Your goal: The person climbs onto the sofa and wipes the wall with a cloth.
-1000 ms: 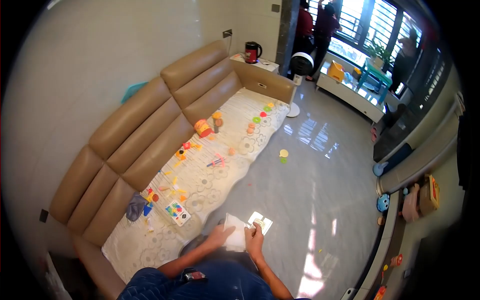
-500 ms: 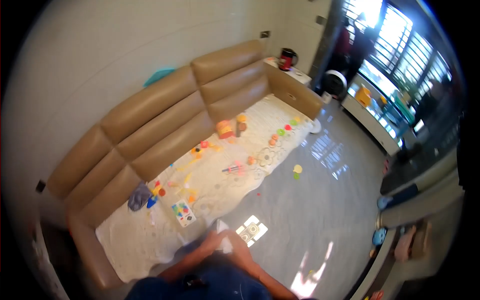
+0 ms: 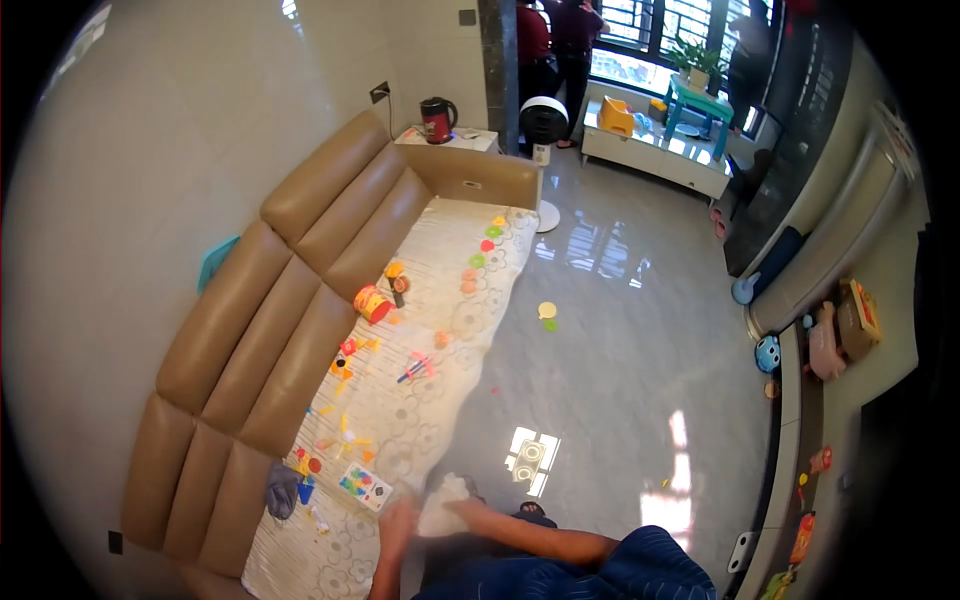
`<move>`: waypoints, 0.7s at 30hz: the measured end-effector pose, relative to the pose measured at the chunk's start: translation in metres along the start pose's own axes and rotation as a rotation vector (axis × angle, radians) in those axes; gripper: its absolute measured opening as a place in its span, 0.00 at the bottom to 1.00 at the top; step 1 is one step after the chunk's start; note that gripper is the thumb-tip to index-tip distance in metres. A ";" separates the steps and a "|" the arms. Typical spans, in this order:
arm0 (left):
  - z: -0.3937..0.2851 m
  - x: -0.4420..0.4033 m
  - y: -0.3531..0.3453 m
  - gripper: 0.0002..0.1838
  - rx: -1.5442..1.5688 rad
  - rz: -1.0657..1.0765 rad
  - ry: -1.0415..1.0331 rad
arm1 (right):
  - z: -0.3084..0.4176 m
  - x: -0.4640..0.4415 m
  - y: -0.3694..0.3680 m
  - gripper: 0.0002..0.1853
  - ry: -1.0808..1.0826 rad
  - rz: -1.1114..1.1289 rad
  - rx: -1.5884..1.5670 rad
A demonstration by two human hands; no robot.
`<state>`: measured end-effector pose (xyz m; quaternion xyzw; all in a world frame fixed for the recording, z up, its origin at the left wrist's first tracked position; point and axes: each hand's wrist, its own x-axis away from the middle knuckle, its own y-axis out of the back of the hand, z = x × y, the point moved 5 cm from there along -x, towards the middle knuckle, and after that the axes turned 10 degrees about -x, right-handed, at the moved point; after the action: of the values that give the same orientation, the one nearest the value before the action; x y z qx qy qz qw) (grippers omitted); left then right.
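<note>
At the bottom of the view, my right hand [image 3: 468,513] is closed on a crumpled white cloth [image 3: 438,507]. To its left, my left hand [image 3: 399,520] is smeared by motion and sits just beside the cloth; its fingers are not clear. A card with colourful blobs [image 3: 366,486] lies on the sofa cover just beyond my left hand. Near it are a grey crumpled bag [image 3: 283,490] and a small blue toy piece [image 3: 306,490].
A brown sofa [image 3: 235,345] with a pale cover holds scattered toys and a red-orange tub [image 3: 372,304]. A yellow disc [image 3: 547,310] lies on the grey floor [image 3: 620,370]. Farther off stand a fan [image 3: 543,122], a kettle [image 3: 437,120], a low cabinet [image 3: 655,155] and people near the window.
My view has swung to the right, so the sofa appears more upright and the window area is nearer the middle. My hands were together at the white cloth; the left now appears apart from it.
</note>
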<state>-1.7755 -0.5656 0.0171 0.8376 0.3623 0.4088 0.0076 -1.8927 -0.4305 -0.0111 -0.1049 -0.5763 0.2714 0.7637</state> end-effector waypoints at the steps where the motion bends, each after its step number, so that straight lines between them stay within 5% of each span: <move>1: 0.019 -0.011 -0.001 0.22 -0.052 -0.067 -0.091 | 0.004 0.010 0.002 0.23 -0.026 0.063 -0.018; 4: 0.064 -0.023 -0.024 0.26 -0.139 -0.182 -0.283 | 0.005 0.040 0.018 0.23 -0.070 0.255 -0.030; 9: 0.091 0.008 -0.083 0.23 0.308 0.015 -0.096 | 0.008 0.079 0.056 0.24 0.056 0.483 0.155; 18: 0.092 0.064 -0.097 0.16 0.009 -0.263 -0.256 | -0.014 0.120 0.090 0.26 -0.084 0.226 0.150; 21: 0.097 0.077 -0.076 0.17 -0.033 -0.397 -0.312 | -0.052 0.090 0.085 0.24 -0.111 0.322 -0.002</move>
<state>-1.7234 -0.4347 -0.0193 0.8027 0.5074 0.2710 0.1573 -1.8517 -0.3043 0.0062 -0.1818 -0.5936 0.3951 0.6771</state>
